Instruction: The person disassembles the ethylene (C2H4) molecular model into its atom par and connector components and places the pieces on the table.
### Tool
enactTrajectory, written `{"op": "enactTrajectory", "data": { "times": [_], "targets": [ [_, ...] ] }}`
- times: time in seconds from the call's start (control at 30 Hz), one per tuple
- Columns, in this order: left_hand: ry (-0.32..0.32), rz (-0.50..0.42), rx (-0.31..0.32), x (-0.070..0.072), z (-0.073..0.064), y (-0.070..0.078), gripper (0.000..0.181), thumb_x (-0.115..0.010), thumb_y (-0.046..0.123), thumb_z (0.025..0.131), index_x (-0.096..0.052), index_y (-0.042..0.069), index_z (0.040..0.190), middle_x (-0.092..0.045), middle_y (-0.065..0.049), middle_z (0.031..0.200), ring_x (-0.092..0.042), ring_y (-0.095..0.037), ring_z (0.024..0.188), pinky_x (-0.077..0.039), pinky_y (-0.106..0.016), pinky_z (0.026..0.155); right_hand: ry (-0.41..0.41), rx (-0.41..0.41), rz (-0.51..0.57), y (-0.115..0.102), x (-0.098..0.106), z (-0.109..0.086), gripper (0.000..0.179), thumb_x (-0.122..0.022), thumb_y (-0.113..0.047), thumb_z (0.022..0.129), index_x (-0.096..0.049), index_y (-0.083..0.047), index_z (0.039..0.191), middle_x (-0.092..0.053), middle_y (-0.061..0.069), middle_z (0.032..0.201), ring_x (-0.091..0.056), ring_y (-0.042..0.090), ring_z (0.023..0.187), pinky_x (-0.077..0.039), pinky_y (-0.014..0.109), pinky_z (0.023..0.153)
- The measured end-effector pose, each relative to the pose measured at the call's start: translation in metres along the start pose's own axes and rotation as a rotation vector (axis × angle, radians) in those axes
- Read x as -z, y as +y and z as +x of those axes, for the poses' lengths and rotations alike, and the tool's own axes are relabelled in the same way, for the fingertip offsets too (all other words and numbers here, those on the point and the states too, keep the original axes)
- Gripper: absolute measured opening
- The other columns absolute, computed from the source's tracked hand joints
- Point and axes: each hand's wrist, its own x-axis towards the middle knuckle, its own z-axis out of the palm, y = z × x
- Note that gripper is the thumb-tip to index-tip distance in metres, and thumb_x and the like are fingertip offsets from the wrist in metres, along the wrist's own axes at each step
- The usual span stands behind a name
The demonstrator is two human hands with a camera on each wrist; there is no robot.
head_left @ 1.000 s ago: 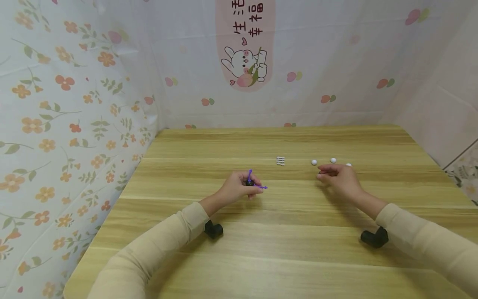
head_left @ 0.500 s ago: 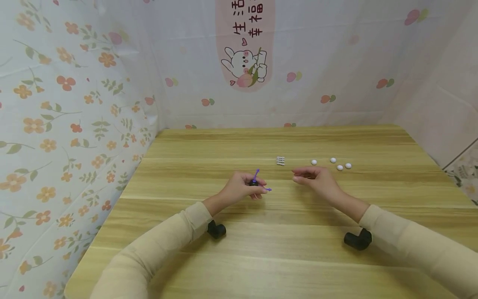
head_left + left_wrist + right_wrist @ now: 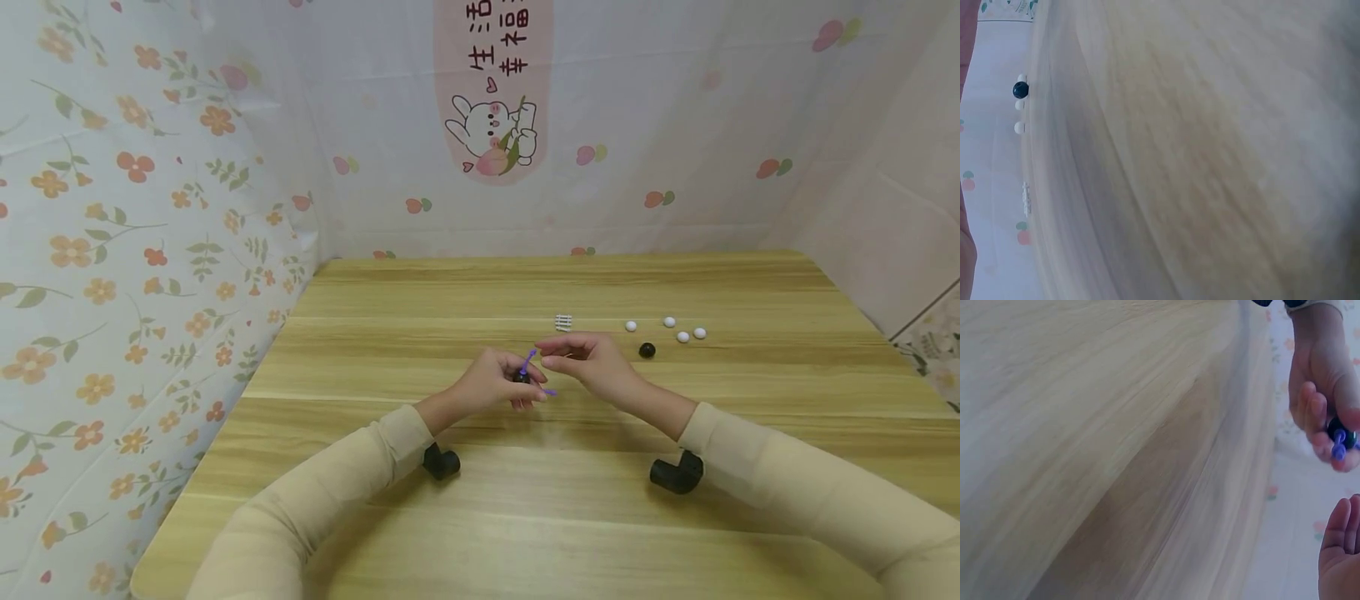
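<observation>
My left hand (image 3: 504, 379) holds a black ball (image 3: 1339, 430) between thumb and fingers, above the table's middle. Two purple sticks with knobbed ends come out of the ball. One purple stick (image 3: 528, 362) points up; the other purple stick (image 3: 550, 392) points right, past the thumb. Just right of the upper stick is my right hand (image 3: 592, 364), its fingers reaching left with a gap between thumb and index. Nothing shows between them. In the right wrist view, the right hand's extended fingers (image 3: 1337, 531) lie below the held ball, apart from it.
A second black ball (image 3: 647, 351) lies on the wooden table (image 3: 570, 533) right of my right hand. Several white balls (image 3: 669, 322) lie close behind it. A row of short white sticks (image 3: 563, 322) lies behind both hands. Black angled mounts (image 3: 677, 473) hang beneath the wrists.
My right hand has moved left, from the loose black ball to beside the upper purple stick, uncovering that ball and some white ones. My left hand has shifted slightly right with its ball.
</observation>
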Motion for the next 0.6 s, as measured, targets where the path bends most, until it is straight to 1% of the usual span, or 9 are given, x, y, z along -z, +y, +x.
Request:
{"op": "enactTrajectory", "data": {
  "times": [0.03, 0.07, 0.1, 0.17, 0.27, 0.33, 0.43, 0.5, 0.6],
  "targets": [
    [-0.003, 0.000, -0.002, -0.0003, 0.0000, 0.0005, 0.020, -0.076, 0.002, 0.083, -0.069, -0.012, 0.096, -0.069, -0.021, 0.075, -0.066, -0.025, 0.059, -0.056, -0.038, 0.055, -0.006, 0.011, -0.001, -0.0014, -0.0018, 0.0007, 0.026, -0.070, -0.010, 0.091, -0.069, 0.001, 0.114, -0.068, 0.014, 0.114, -0.066, 0.019, 0.093, -0.055, 0.031, 0.079],
    [-0.004, 0.002, -0.009, -0.0004, 0.0000, 0.0006, 0.020, -0.077, 0.003, 0.083, -0.070, -0.012, 0.096, -0.069, -0.019, 0.074, -0.065, -0.019, 0.058, -0.055, -0.034, 0.054, -0.010, 0.020, 0.000, -0.0026, -0.0033, 0.0013, 0.025, -0.070, -0.010, 0.091, -0.070, 0.000, 0.114, -0.069, 0.013, 0.112, -0.066, 0.019, 0.092, -0.055, 0.033, 0.079],
    [-0.003, 0.006, -0.013, -0.0006, -0.0001, 0.0010, 0.020, -0.077, 0.002, 0.083, -0.070, -0.011, 0.095, -0.070, -0.017, 0.074, -0.065, -0.018, 0.057, -0.055, -0.034, 0.053, -0.014, 0.030, 0.000, -0.0038, -0.0046, 0.0017, 0.024, -0.070, -0.009, 0.091, -0.070, 0.000, 0.113, -0.069, 0.013, 0.110, -0.066, 0.020, 0.091, -0.055, 0.036, 0.079],
    [-0.002, 0.014, -0.020, -0.0009, -0.0004, 0.0013, 0.018, -0.078, 0.003, 0.082, -0.071, -0.010, 0.093, -0.070, -0.017, 0.073, -0.065, -0.018, 0.057, -0.055, -0.034, 0.053, -0.018, 0.044, 0.006, -0.0054, -0.0069, 0.0024, 0.023, -0.069, -0.008, 0.091, -0.070, 0.000, 0.112, -0.069, 0.015, 0.110, -0.067, 0.021, 0.090, -0.055, 0.042, 0.079],
    [-0.001, 0.024, -0.026, -0.0007, 0.0000, -0.0006, 0.017, -0.078, 0.004, 0.082, -0.071, -0.008, 0.091, -0.071, -0.011, 0.073, -0.065, -0.017, 0.057, -0.055, -0.034, 0.053, -0.016, 0.051, 0.020, -0.0055, -0.0093, 0.0038, 0.022, -0.068, -0.006, 0.091, -0.070, 0.002, 0.111, -0.067, 0.020, 0.110, -0.067, 0.021, 0.088, -0.054, 0.048, 0.079],
    [-0.006, 0.022, -0.032, -0.0004, 0.0003, -0.0021, 0.018, -0.078, 0.005, 0.082, -0.071, -0.009, 0.092, -0.071, -0.009, 0.075, -0.066, -0.018, 0.058, -0.056, -0.035, 0.053, -0.012, 0.047, 0.026, -0.0047, -0.0103, 0.0047, 0.021, -0.068, -0.006, 0.091, -0.070, 0.003, 0.110, -0.066, 0.022, 0.110, -0.067, 0.020, 0.088, -0.054, 0.047, 0.079],
    [-0.002, 0.005, -0.037, 0.0006, -0.0001, -0.0042, 0.022, -0.077, 0.005, 0.083, -0.069, -0.012, 0.095, -0.071, -0.013, 0.077, -0.066, -0.021, 0.059, -0.056, -0.037, 0.055, -0.004, 0.031, 0.024, -0.0043, -0.0107, 0.0051, 0.021, -0.067, -0.006, 0.092, -0.070, 0.005, 0.109, -0.067, 0.021, 0.109, -0.066, 0.021, 0.088, -0.054, 0.045, 0.080],
    [0.014, -0.020, -0.026, 0.0015, -0.0006, -0.0055, 0.026, -0.076, 0.005, 0.084, -0.067, -0.014, 0.099, -0.071, -0.016, 0.079, -0.066, -0.023, 0.061, -0.057, -0.038, 0.058, 0.001, 0.015, 0.027, -0.0049, -0.0105, 0.0047, 0.021, -0.067, -0.007, 0.092, -0.069, 0.006, 0.109, -0.068, 0.018, 0.107, -0.066, 0.023, 0.090, -0.054, 0.042, 0.081],
    [0.053, -0.072, -0.003, 0.0033, -0.0011, -0.0074, 0.028, -0.076, 0.005, 0.084, -0.065, -0.015, 0.102, -0.071, -0.015, 0.081, -0.067, -0.021, 0.065, -0.057, -0.039, 0.062, 0.014, -0.012, 0.028, -0.0048, -0.0091, 0.0042, 0.021, -0.067, -0.007, 0.093, -0.069, 0.007, 0.108, -0.069, 0.015, 0.104, -0.065, 0.028, 0.092, -0.054, 0.038, 0.082]
  ]
}}
